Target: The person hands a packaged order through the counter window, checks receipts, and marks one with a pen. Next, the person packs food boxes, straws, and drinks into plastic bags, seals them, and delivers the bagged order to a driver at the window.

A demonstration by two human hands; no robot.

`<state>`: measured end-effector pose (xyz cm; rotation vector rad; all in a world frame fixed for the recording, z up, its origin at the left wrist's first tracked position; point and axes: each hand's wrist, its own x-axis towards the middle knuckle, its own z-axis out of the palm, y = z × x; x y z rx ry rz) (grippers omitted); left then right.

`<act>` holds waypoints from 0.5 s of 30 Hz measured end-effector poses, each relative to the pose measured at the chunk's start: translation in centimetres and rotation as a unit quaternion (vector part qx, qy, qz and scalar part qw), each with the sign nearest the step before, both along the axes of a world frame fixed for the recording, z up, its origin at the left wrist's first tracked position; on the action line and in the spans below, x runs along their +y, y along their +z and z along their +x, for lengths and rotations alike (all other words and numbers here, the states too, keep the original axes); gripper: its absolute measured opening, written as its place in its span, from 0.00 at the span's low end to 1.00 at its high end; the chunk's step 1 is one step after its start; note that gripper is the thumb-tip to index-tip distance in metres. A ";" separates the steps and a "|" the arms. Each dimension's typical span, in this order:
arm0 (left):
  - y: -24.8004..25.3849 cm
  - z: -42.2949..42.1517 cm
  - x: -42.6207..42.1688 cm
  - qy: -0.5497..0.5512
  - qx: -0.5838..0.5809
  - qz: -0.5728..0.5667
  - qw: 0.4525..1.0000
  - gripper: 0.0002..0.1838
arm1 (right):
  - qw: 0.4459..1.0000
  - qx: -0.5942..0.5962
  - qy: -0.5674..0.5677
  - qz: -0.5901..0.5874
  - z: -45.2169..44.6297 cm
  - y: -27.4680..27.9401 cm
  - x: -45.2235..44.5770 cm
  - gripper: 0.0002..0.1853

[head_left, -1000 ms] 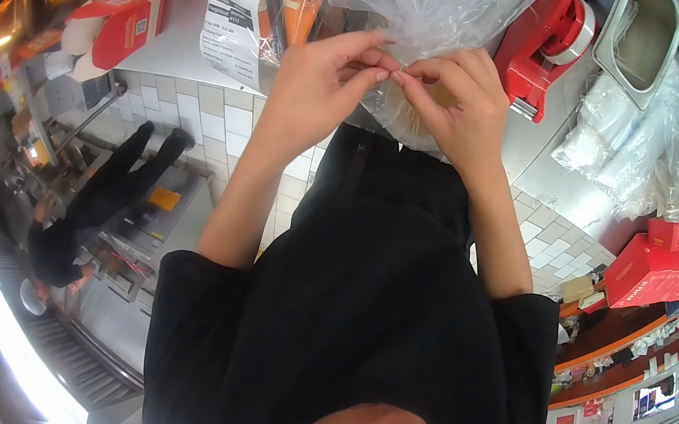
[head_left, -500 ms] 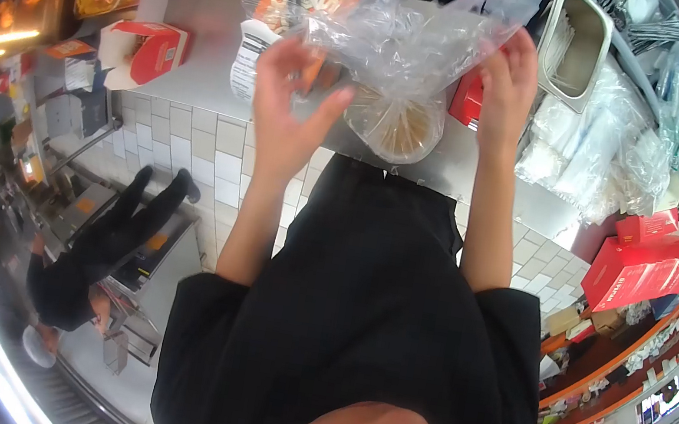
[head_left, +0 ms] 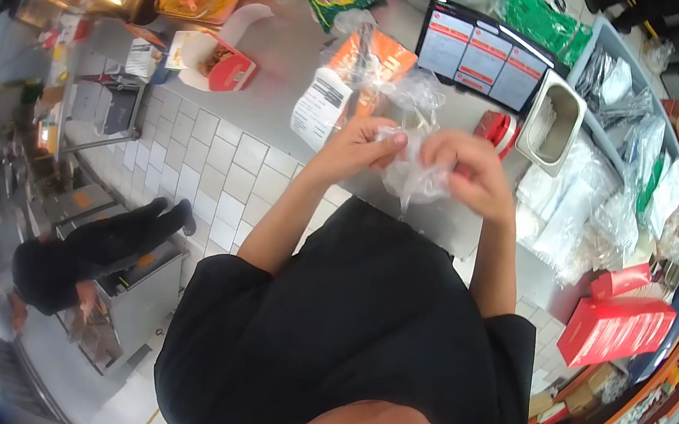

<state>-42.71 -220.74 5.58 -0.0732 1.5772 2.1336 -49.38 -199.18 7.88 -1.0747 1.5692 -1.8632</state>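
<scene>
Near the counter's front edge, a clear plastic bag point(head_left: 417, 181) is bunched between my two hands. My left hand point(head_left: 359, 149) is closed, its thumb and fingers pinching the bag's plastic. On the bag's other side, my right hand point(head_left: 475, 175) has its fingers curled against the plastic, slightly blurred. What the bag contains is hidden by the crumpled film and my fingers. Just behind my left hand lie a printed receipt point(head_left: 320, 107) and an orange package point(head_left: 388, 60) under clear plastic. A red tape dispenser point(head_left: 496, 132) stands behind my right hand.
An order screen point(head_left: 482, 53) stands at the back, beside a metal container point(head_left: 553, 124). Plastic bags point(head_left: 568, 207) are heaped at right, near a red box point(head_left: 616, 331). An open food box point(head_left: 225, 68) sits left. A person point(head_left: 77, 261) is at the far left.
The hands, spread apart half a second ago, have come together on the bag. The bag's round, brownish contents no longer show. The view has shifted, revealing the whole screen and a green package.
</scene>
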 end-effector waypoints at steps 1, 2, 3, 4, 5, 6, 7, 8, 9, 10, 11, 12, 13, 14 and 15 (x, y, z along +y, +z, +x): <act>1.0 0.2 0.5 0.021 0.013 0.024 0.999 0.17 | 1.000 -0.015 0.001 -0.020 1.0 -0.1 0.3 0.09; 1.5 0.6 1.4 0.052 0.067 0.038 0.996 0.17 | 0.999 -0.031 0.003 -0.039 2.0 -0.5 0.4 0.11; 1.9 1.0 2.5 0.084 0.122 0.053 0.988 0.17 | 0.997 -0.049 -0.041 -0.050 3.3 -0.8 0.4 0.13; 2.3 1.5 3.5 0.116 0.175 0.069 0.975 0.17 | 0.992 -0.067 -0.085 -0.060 4.6 -1.2 0.5 0.14; 3.2 2.1 4.4 0.115 0.243 -0.031 0.963 0.18 | 0.985 -0.088 -0.130 -0.069 5.5 -1.2 0.5 0.15; 4.4 2.7 5.4 0.113 0.306 -0.132 0.936 0.18 | 0.979 -0.065 -0.192 -0.033 6.1 -0.9 0.6 0.15; 4.5 3.1 5.8 0.100 0.303 -0.175 0.932 0.19 | 0.966 -0.043 -0.254 0.004 6.6 -0.7 0.6 0.15; 4.5 3.4 6.3 0.087 0.300 -0.217 0.925 0.20 | 0.948 -0.022 -0.316 0.040 7.0 -0.6 0.6 0.15; 3.5 4.0 6.5 0.062 0.237 -0.202 0.948 0.21 | 0.943 -0.037 -0.327 0.042 7.1 -0.4 0.6 0.15; 2.6 4.4 6.6 0.036 0.175 -0.184 0.967 0.22 | 0.938 -0.051 -0.339 0.043 6.9 -0.1 0.6 0.15; 2.4 4.4 6.5 0.031 0.164 -0.182 0.969 0.21 | 0.933 -0.063 -0.353 0.043 6.5 0.2 0.7 0.14; 2.3 4.2 7.0 0.080 0.165 -0.107 0.977 0.20 | 0.927 -0.074 -0.366 0.046 6.3 0.7 0.9 0.15; 2.2 4.0 7.7 0.127 0.160 -0.032 0.978 0.19 | 0.929 -0.065 -0.344 0.119 6.5 0.9 1.1 0.16; 2.3 3.9 8.1 0.173 0.156 0.042 0.972 0.18 | 0.933 -0.060 -0.329 0.135 6.6 1.4 1.0 0.16; 2.1 4.0 8.2 0.162 0.176 0.007 0.971 0.17 | 0.936 -0.055 -0.315 0.149 6.8 2.0 0.7 0.17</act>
